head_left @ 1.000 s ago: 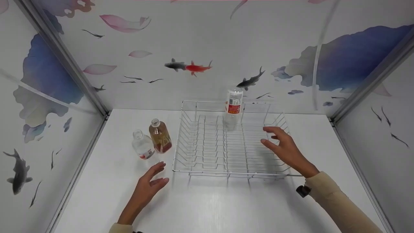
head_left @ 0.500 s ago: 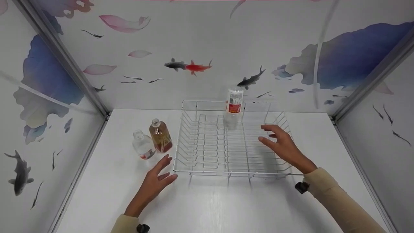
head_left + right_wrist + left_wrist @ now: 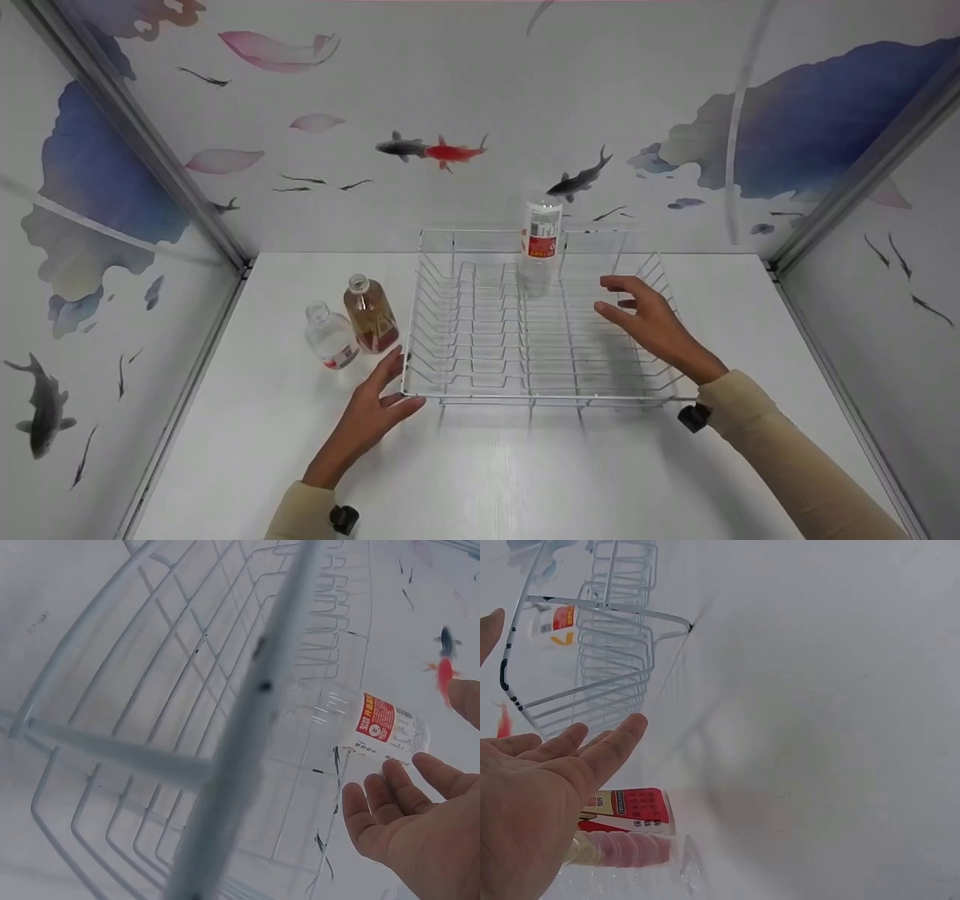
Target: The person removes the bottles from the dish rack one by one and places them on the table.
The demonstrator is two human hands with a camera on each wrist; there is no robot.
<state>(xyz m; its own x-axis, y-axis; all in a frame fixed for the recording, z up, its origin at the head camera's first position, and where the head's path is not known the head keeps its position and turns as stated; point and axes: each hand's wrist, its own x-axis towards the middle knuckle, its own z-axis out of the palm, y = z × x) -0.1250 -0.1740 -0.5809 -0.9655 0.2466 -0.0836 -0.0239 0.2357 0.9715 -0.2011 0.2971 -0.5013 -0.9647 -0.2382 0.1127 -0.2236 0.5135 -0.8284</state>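
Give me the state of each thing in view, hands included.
Rack: paint chipped, mostly unfilled
Bottle in rack: standing, apparently upside down
Brown bottle: upright, uncapped
Clear bottle outside rack: upright, uncapped
Left hand: relaxed, empty
Right hand: relaxed, empty

The rack (image 3: 495, 397) sits on the table (image 3: 495, 465) before me, with the back wall (image 3: 480, 90) behind. In the rack, near the middle of its far side, is one bottle (image 3: 541, 238). Left of the rack stands a second bottle (image 3: 370, 315), a third bottle (image 3: 330, 339) to its left and slightly nearer me. My left hand (image 3: 367, 405) is at the rack's near left corner, my right hand (image 3: 651, 324) over its right half.
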